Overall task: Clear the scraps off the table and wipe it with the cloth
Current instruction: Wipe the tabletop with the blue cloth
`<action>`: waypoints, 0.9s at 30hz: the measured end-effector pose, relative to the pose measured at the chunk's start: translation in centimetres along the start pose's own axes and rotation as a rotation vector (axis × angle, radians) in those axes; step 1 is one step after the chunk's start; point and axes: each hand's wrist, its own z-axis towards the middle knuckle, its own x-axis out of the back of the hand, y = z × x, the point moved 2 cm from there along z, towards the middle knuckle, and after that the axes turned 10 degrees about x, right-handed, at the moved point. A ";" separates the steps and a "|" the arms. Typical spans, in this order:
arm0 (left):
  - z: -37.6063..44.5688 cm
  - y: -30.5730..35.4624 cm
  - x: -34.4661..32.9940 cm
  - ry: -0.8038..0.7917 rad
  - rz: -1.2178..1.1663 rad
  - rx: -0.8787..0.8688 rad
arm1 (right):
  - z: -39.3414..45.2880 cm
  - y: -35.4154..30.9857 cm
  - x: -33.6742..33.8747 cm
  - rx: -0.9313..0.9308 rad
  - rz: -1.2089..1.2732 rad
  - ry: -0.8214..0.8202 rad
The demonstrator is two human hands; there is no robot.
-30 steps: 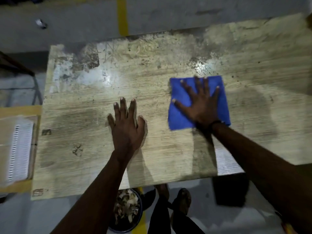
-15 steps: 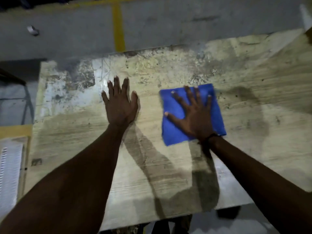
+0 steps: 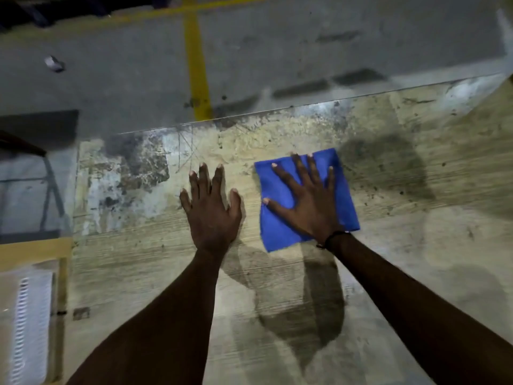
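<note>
- Grey concrete floor (image 3: 305, 45) with one yellow painted line (image 3: 197, 70) is seen beyond the far edge of a worn, stained counter (image 3: 416, 245).
- One blue cloth (image 3: 280, 187), folded to a rough square, lies flat on the counter towards its far edge, right of centre.
- The right hand (image 3: 309, 202) is laid directly on top of the cloth, fingers straight and spread, palm pressing down; nothing is gripped.
- The left hand (image 3: 212, 211) is placed flat on the bare counter just beside the cloth's left edge, fingers extended and close together, holding nothing.
- The cloth is thus under the right hand and only a short way right of the left; the right hand is judged the one to drive the next stroke.
- No clear long axis is shown by the cloth; its sides are slightly turned against the counter edge.
- Dark specks (image 3: 374, 187) are scattered to the right of the cloth, and mottled patches (image 3: 125, 184) lie to the left; wiping is judged to be under way, with both areas left to cover.
- No larger scraps can be made out on the counter.
</note>
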 end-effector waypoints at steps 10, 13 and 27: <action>0.3 0.2 0.0 -0.019 -0.011 0.019 | 6.1 3.4 0.7 -0.379 0.012 0.036; 0.4 0.3 0.1 -0.024 -0.007 0.015 | 7.5 -1.5 -0.5 -0.111 0.009 0.002; 0.5 0.5 0.7 -0.010 -0.004 0.028 | 11.3 2.8 -0.3 -0.336 -0.009 0.063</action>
